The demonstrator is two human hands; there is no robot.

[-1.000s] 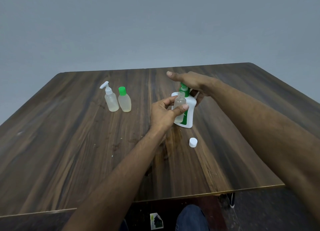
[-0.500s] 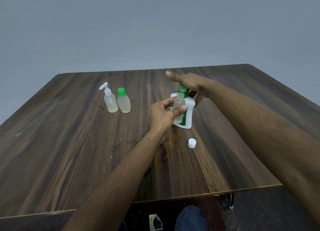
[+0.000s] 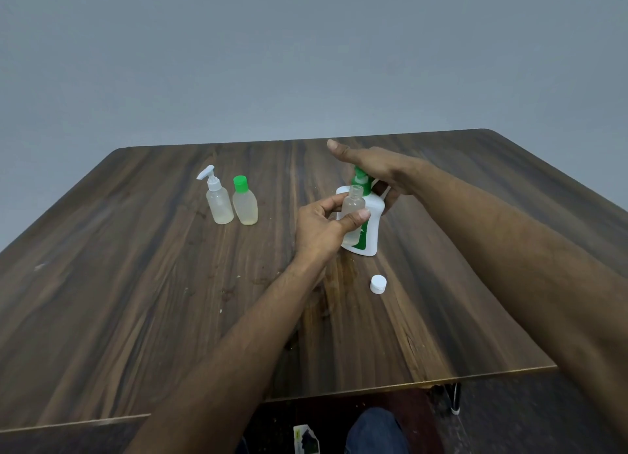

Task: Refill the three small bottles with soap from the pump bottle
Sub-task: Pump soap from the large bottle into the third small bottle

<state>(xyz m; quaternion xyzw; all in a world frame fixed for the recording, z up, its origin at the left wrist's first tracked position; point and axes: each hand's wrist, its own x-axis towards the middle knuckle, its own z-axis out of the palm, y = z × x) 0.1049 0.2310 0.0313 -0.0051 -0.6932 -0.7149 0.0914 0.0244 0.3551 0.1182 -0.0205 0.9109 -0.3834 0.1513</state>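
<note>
The white pump bottle (image 3: 368, 222) stands upright on the wooden table (image 3: 136, 283), right of centre, with a green pump head (image 3: 361, 178) and a green label whose lettering is too small and too covered to read. The right hand (image 3: 370, 166) lies flat on that pump head, fingers straight, thumb pointing left. Directly in front, the left hand (image 3: 319, 231) pinches an uncapped clear small bottle (image 3: 353, 203) between thumb and curled fingers, its open neck just under the pump — whether the spout touches it cannot be told. This bottle hides part of the label.

A white cap (image 3: 378, 283) lies on the table nearer the person, apart from the pump bottle. Well to the left stand two more small bottles, just beside each other — a white-pump bottle (image 3: 217, 202) and a green-capped bottle (image 3: 244, 203), both with pale liquid low inside.

Below the table edge a blue-clad knee (image 3: 373, 430) and a small printed packet (image 3: 306, 440) show, cut off by the frame.
</note>
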